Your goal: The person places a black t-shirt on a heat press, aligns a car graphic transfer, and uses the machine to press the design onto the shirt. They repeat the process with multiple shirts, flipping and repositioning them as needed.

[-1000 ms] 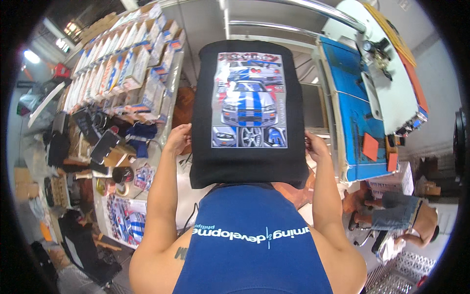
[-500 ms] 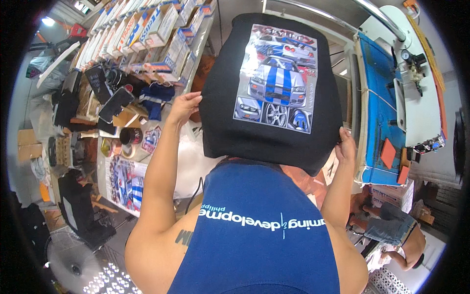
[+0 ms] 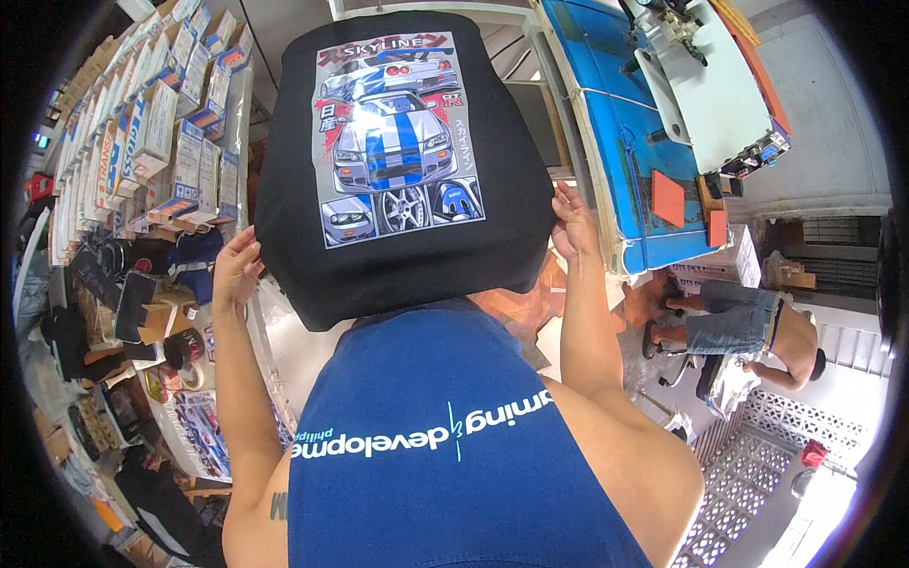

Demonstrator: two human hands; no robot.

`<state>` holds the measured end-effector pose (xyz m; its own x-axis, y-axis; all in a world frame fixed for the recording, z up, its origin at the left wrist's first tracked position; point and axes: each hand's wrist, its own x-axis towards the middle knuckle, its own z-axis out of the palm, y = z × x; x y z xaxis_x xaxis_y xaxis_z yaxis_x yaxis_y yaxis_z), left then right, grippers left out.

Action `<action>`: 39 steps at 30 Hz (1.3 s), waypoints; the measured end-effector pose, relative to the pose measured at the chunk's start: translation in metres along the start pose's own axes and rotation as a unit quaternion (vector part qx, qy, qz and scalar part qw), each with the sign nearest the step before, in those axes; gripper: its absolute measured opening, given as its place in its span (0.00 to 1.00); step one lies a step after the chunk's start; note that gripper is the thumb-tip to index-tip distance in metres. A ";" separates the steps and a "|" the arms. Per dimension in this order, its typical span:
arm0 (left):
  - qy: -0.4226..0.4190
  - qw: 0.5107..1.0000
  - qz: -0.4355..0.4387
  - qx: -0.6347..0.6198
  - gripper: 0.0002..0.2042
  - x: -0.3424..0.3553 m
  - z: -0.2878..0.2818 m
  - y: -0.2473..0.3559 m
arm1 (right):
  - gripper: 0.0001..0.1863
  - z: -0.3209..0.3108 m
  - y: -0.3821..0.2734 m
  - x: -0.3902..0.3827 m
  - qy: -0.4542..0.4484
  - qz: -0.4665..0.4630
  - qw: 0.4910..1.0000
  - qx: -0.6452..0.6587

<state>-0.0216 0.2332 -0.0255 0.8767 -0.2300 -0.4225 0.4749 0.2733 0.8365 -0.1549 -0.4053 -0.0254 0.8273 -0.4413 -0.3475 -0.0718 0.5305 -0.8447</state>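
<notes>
A black T-shirt [image 3: 511, 189] is stretched over a board-like shape in front of me. On its face is a colour print [image 3: 398, 142] of a silver car with blue stripes, with smaller panels of a headlight, a wheel and a seat below. My left hand [image 3: 237, 273] is at the left edge of the shirt, fingers bent and pinched on the fabric. Across from it, my right hand [image 3: 576, 227] grips the right edge near the lower corner, its fingertips partly behind the cloth. What lies under the shirt is hidden.
Many boxes [image 3: 151, 128] stand in rows on the left, above a cluttered table with tape rolls and a printed sheet [image 3: 204, 426]. At right is a blue-topped bench [image 3: 606, 123] with orange blocks [image 3: 668, 199] and a white machine [image 3: 705, 85]. Another person [image 3: 757, 331] bends over farther right.
The view has swung right, so shirt and hands sit farther left in the picture. Glare on the print has faded. Both hands stay at the shirt's edges.
</notes>
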 end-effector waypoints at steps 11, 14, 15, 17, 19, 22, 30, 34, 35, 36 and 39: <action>0.057 0.997 -0.007 -0.051 0.20 0.020 -0.006 -0.050 | 0.20 -0.019 0.036 0.016 0.017 0.008 0.996 -0.091; -0.071 0.993 -0.092 -0.009 0.24 0.048 0.026 -0.072 | 0.22 0.004 0.040 0.034 -0.039 0.166 0.982 -0.076; -0.053 0.991 -0.096 -0.076 0.27 0.061 0.035 -0.070 | 0.24 0.017 0.036 0.046 -0.084 0.184 0.978 -0.044; -0.031 0.973 -0.140 -0.181 0.32 0.089 0.054 -0.057 | 0.29 0.051 0.023 0.076 -0.098 0.243 0.965 -0.004; -0.046 0.982 -0.090 -0.160 0.36 0.130 0.070 -0.029 | 0.40 0.090 0.008 0.117 -0.126 0.216 0.968 -0.030; -0.116 0.969 -0.052 -0.212 0.37 0.191 0.083 0.010 | 0.43 0.134 -0.015 0.181 -0.173 0.251 0.952 0.018; 0.074 0.957 0.101 -0.263 0.30 0.300 0.020 0.054 | 0.22 0.127 -0.004 0.316 -0.017 -0.093 0.983 0.160; 0.058 0.953 0.089 -0.285 0.21 0.318 -0.008 0.061 | 0.19 0.105 0.008 0.349 0.067 -0.040 0.990 0.114; 0.073 0.951 0.104 -0.282 0.21 0.321 -0.008 0.060 | 0.19 0.103 0.009 0.352 0.052 -0.078 0.989 0.111; 0.129 0.944 0.104 -0.284 0.21 0.322 -0.006 0.059 | 0.19 0.101 0.009 0.354 0.064 -0.116 0.986 0.104; 0.197 0.934 0.129 -0.270 0.19 0.320 0.007 0.056 | 0.20 0.102 0.004 0.351 0.177 -0.090 0.980 -0.014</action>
<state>0.2852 0.1682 -0.1111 0.8766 0.2405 -0.4168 0.1209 0.7282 0.6747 0.1919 -0.4845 -0.1093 0.5835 -0.7516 -0.3076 0.0371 0.4030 -0.9144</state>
